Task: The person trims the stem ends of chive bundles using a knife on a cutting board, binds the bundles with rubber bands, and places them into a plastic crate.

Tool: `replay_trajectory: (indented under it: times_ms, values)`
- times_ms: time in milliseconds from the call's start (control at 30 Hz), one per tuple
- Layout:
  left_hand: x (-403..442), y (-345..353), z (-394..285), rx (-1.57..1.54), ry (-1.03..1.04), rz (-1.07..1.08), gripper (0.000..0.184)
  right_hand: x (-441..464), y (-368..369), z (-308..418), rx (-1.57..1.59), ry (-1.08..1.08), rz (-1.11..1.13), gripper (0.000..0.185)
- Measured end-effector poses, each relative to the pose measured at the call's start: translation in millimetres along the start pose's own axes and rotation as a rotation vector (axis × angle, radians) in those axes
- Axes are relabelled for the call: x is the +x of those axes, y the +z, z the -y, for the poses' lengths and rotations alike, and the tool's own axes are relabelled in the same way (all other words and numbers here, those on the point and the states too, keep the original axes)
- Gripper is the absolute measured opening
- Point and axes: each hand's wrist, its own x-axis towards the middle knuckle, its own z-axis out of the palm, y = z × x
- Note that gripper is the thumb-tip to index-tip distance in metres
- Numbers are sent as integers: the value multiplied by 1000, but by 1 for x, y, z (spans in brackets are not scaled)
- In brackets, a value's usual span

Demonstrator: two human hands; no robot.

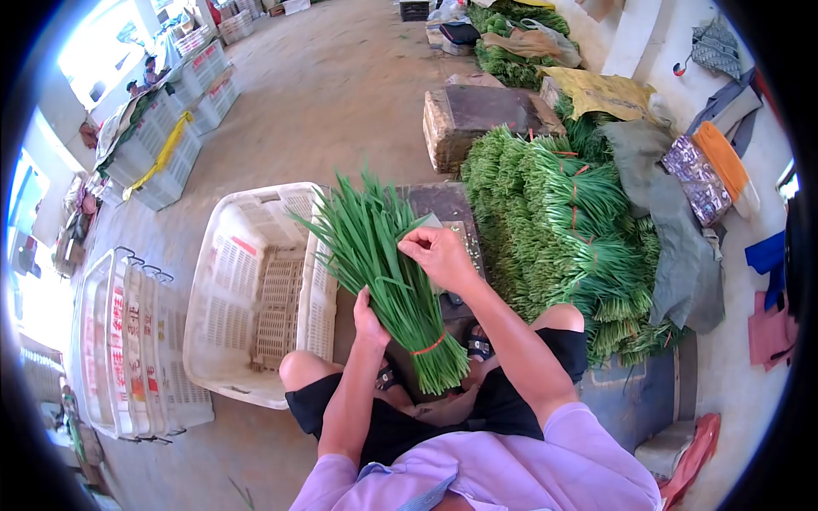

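A bunch of garlic chives (pixel 388 264) slants across my lap, leaf tips pointing up and away. An orange-red band (pixel 429 345) rings it near the cut stem ends. My left hand (pixel 369 321) grips the bunch from its left side, fingers partly hidden behind the leaves. At the right edge of the leaves, my right hand (pixel 439 255) is closed in a pinch; what sits between the fingertips is too small to make out. Behind the right hand is a small board or box top (pixel 464 234) with green scraps on it.
A white plastic crate (pixel 209 281) stands to my left, beside a stack of nested crates (pixel 141 341). Many banded chive bunches (pixel 528 213) are piled at my right, partly under a grey cloth (pixel 635 162). Beyond lies a foam box (pixel 439 132); more crates (pixel 158 145) stand far left.
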Motion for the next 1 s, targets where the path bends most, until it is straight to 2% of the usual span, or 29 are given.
replay_trajectory:
  times_ms: [33, 67, 100, 167, 200, 233, 333, 467, 567, 633, 700, 767, 800, 833, 900, 933, 1000]
  values:
    - [0, -1, 0, -9, -2, 7, 49, 4, 2, -7, 49, -103, -22, 20]
    - [1, -1, -1, -19, -3, 15, 48, 5, 1, -14, 339, 137, 19, 16]
    - [2, -3, 0, -24, -1, 13, 48, 3, -4, -12, 336, 138, 24, 16]
    - [4, -7, 2, -36, -14, 71, 47, -4, -16, -9, 743, 267, 51, 14]
    - [4, -5, 2, -30, -25, 65, 47, -7, -17, -3, 526, 239, 5, 15]
    - [3, -2, 2, -32, -28, 66, 47, -10, -16, 2, 523, 241, 3, 15]
    - [2, 4, 5, -21, -38, 4, 47, -18, -11, 10, 63, 157, 2, 17]
    - [6, -5, 4, -13, -38, 24, 47, -6, -5, -17, 100, 57, 17, 17]
    - [3, 1, 1, -27, -29, -4, 47, -9, -11, -15, 1030, 344, 126, 19]
    - [3, 1, 0, -41, -32, -50, 47, -19, -19, 9, 1095, 276, -61, 21]
    - [6, -2, -2, -67, -23, -26, 47, -35, -40, 1, 1121, 88, -128, 17]
    - [8, -5, -8, -75, -38, -34, 48, -54, -63, -33, 746, 71, -231, 14]
    - [10, -7, -10, -106, -19, -5, 47, -61, -72, -75, 312, 146, -226, 23]
    - [12, -9, -10, -136, -1, 28, 47, -74, -71, -79, 307, 148, -230, 23]
    - [14, -7, -8, -167, 16, 87, 47, -100, -66, -85, -92, 448, 115, 54]
    - [11, -6, -8, -176, 26, 107, 47, -107, -58, -84, -89, 453, 110, 54]
    - [11, -12, -7, -190, 14, 174, 49, -110, -26, -79, 113, 422, 306, 63]
